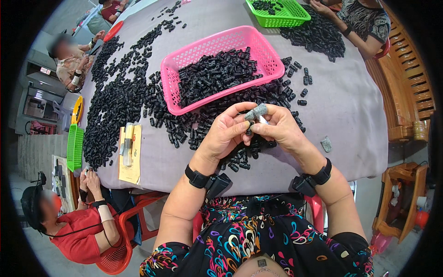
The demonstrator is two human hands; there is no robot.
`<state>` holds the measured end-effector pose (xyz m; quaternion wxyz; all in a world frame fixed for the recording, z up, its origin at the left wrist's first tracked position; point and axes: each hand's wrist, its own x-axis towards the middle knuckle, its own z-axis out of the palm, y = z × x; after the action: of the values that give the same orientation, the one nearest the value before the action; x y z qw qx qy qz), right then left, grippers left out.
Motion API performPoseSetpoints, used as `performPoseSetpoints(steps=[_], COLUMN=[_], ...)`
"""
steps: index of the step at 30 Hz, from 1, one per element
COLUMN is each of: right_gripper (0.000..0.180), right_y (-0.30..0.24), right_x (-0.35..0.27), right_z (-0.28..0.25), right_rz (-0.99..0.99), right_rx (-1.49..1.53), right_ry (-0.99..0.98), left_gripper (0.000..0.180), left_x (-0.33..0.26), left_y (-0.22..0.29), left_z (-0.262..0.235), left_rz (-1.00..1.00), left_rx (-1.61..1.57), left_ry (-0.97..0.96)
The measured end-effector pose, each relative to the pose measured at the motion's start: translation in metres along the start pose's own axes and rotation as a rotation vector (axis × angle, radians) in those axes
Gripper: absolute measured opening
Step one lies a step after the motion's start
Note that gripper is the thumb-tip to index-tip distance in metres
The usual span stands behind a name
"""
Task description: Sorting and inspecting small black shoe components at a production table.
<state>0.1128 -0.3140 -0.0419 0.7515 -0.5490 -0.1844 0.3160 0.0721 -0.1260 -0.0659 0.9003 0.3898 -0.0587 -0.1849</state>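
Can make out only part of a small black piece between the left hand and the right hand, largely screened by the fingertips, with a pale, shiny bit beside it, too small to identify. Cannot count the loose black parts lying below the hands, nor see under the pink basket. Can see only part of a person at the upper right, cut off by the round rim of the view. Find the near edge of the worktop just in front of the patterned clothing, with both forearms crossing it. Find open room mainly to the right, interrupted by one grey scrap, and less to the left, with a yellow packet and a clear tube lying near the edge. Meet the near wall of the pink basket just beyond the fingertips. Note both hands narrowed to a pinch, with grey wraps on some fingers, holding the small black piece jointly, in front of the body and above the near part of the loose black parts.
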Motion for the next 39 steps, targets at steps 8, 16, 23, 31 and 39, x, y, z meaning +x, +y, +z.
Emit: performPoseSetpoints(steps=[8,16,23,31,39], right_gripper=[0.033,0.04,0.04,0.037,0.031], right_y=[0.003,0.006,0.0,0.0,-0.002], right_x=[-0.001,-0.001,-0.003,-0.002,-0.002], right_z=[0.002,0.006,0.004,0.006,0.006], right_rz=[-0.043,-0.099,-0.022,-0.071,-0.012], right_rx=[0.082,-0.043,-0.044,-0.078,-0.023], right_ry=[-0.089,-0.07,-0.078,-0.054,-0.042], left_gripper=[0.051,0.051,0.048,0.048,0.046], left_x=[-0.001,-0.001,-0.001,0.0,0.001], left_y=[0.002,0.002,0.002,0.001,-0.006], left_z=[-0.008,-0.008,-0.01,-0.01,-0.01], left_rz=[0.058,0.078,0.073,0.061,0.077], left_rx=[-0.094,-0.094,-0.102,-0.14,-0.147], left_ry=[-0.03,0.013,0.004,0.007,0.005])
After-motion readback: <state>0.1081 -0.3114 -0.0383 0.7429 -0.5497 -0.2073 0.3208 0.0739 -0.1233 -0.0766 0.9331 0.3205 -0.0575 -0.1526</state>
